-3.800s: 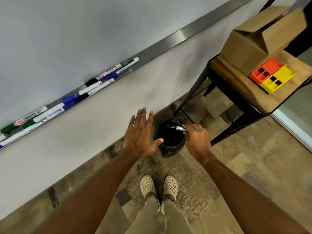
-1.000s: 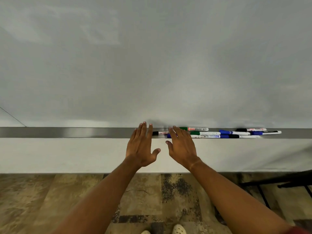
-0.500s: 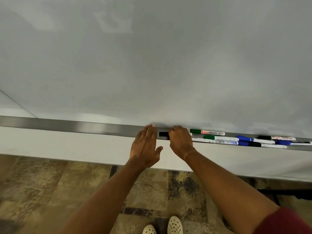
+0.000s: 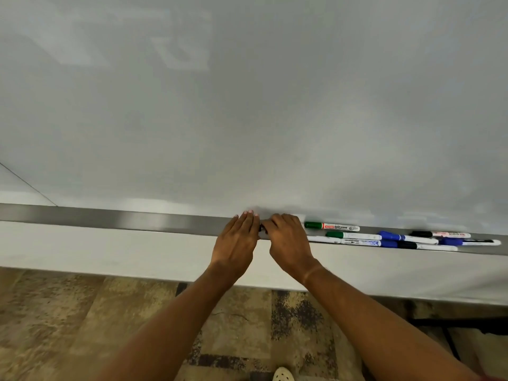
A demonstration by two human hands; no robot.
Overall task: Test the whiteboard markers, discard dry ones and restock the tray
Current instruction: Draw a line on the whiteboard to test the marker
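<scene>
The left hand [image 4: 236,240] lies flat, its fingers [image 4: 247,220] straight and pressed together, with the tips touching the metal tray [image 4: 110,220] under the whiteboard [image 4: 247,105]. It holds nothing. Just to its right, the right hand [image 4: 286,240] is curled over the tray. Its fingers [image 4: 280,221] bend down around a marker with a black end [image 4: 262,229], and only that dark tip peeks out between the two hands. The grip is mostly hidden, so I cannot tell how tight it is.

The tray is a long, thin shelf running left to right. More markers lie in it to the right of the hands. A green marker [image 4: 331,226] is at the far side, close to the board. A second green marker [image 4: 353,235] and a white marker [image 4: 324,239] lie nearer. Further right are a blue marker [image 4: 406,237] and a black-capped marker [image 4: 439,234], close together.

The left part of the tray has lots of open room. Below the tray is a white wall [image 4: 110,248], then a brown patchy floor [image 4: 68,325]. One pale shoe [image 4: 283,374] shows at the bottom edge.
</scene>
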